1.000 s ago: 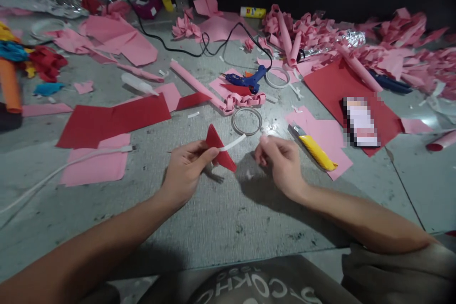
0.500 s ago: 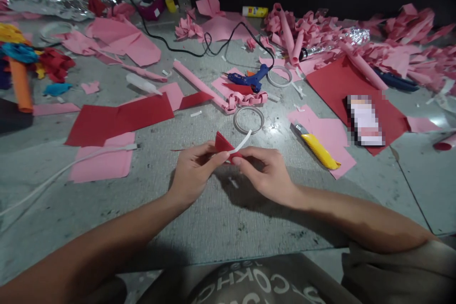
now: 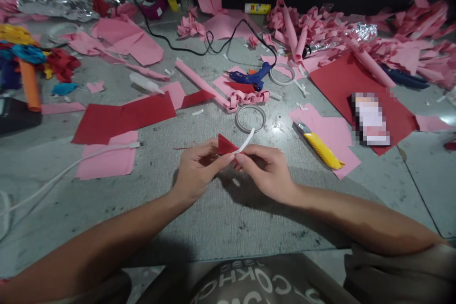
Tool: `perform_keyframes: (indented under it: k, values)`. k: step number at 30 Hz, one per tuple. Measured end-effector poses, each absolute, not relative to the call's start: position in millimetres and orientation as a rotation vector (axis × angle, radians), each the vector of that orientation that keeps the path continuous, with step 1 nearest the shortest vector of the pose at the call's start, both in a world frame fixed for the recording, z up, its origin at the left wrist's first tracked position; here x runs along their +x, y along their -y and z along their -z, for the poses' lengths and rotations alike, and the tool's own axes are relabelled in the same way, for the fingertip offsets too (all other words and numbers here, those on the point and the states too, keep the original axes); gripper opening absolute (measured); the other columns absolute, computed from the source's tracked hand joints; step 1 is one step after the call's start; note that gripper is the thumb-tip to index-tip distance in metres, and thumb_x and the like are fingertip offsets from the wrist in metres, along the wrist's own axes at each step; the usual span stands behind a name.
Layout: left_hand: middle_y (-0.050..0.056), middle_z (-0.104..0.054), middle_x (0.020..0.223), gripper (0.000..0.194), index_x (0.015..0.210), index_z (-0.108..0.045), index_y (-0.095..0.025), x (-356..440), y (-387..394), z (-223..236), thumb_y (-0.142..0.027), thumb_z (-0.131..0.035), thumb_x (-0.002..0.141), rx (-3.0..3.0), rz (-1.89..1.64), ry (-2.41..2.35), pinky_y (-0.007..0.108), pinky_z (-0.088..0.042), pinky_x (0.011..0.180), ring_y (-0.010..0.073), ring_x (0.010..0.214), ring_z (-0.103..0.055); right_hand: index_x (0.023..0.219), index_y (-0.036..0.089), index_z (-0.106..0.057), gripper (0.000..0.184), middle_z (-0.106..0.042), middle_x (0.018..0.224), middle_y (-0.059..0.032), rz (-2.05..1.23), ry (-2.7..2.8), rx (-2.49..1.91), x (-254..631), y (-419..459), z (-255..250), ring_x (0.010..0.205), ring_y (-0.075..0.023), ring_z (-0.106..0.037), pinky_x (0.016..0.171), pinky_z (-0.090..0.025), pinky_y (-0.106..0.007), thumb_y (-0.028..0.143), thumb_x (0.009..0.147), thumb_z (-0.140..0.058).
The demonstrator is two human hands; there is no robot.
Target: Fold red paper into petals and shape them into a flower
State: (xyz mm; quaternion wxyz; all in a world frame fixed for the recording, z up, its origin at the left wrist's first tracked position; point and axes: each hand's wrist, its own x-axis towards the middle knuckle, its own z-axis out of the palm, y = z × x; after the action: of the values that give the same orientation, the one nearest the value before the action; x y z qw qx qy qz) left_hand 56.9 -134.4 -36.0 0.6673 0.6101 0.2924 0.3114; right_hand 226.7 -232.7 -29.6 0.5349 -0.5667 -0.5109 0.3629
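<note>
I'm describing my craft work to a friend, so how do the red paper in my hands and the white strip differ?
The red paper is broad, while the white strip is narrow. The red paper has a pointed upper corner; the white strip curves, ending in a blunt tip. Both sit at the fingertips where the left hand and right hand meet.

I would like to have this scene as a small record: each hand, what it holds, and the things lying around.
Left hand: pinches folded red paper piece and thin curved white strip
Right hand: fingertips meet the left's at the folded piece
Strip material: unclear
Beyond hands: round grey ring; blue glue gun with thin black cord
Right side: yellow-handled cutter on pink paper sheets
Left side: long red paper strip
</note>
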Motion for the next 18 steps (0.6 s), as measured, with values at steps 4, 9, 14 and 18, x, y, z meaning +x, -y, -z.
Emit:
perform_keyframes:
  k: [4, 9, 14, 18]
  values:
    - [0.001, -0.078, 0.082, 0.007, 0.091, -0.085, -0.023, 56.9, 135.3, 33.3, -0.029, -0.084, 0.092, 1.369, -0.698, -0.665, 0.026, -0.056, 0.069, 0.0144, 0.073, -0.071, 0.093, 0.019, -0.082, 0.024, -0.079, 0.078, -0.0021, -0.941, 1.144, -1.307, 226.5, 231.0, 30.9, 0.069, -0.0138, -0.073, 0.067, -0.057, -0.027, 0.036, 0.106, -0.07]
    - [0.002, -0.077, 0.082, 0.012, 0.08, -0.084, -0.022, 56.4, 133.7, 31.7, -0.026, -0.084, 0.09, 1.435, -0.701, -0.68, 0.026, -0.053, 0.066, 0.0144, 0.073, -0.067, 0.086, 0.018, -0.081, 0.028, -0.076, 0.07, -0.0013, -0.953, 1.145, -1.334, 227.7, 230.6, 27.9, 0.063, -0.0131, -0.07, 0.061, -0.055, -0.026, 0.037, 0.105, -0.07]
    - [0.005, -0.078, 0.093, 0.011, 0.089, -0.087, -0.023, 50.3, 125.1, 41.7, -0.03, -0.082, 0.094, 1.378, -0.606, -0.577, 0.029, -0.056, 0.074, 0.0176, 0.082, -0.07, 0.083, 0.018, -0.081, 0.027, -0.075, 0.067, -0.0008, -1.111, 1.031, -1.294, 234.4, 231.0, 25.2, 0.055, -0.0114, -0.067, 0.055, -0.057, -0.023, 0.038, 0.1, -0.076]
    - [0.006, -0.075, 0.104, 0.016, 0.112, -0.086, -0.029, 46.8, 111.0, 55.7, -0.032, -0.075, 0.101, 1.361, -0.792, -0.51, 0.03, -0.056, 0.076, 0.018, 0.089, -0.068, 0.08, 0.017, -0.08, 0.027, -0.076, 0.066, -0.0014, -1.311, 0.967, -1.211, 241.0, 231.8, 22.1, 0.052, -0.0096, -0.067, 0.052, -0.057, -0.019, 0.037, 0.098, -0.079]
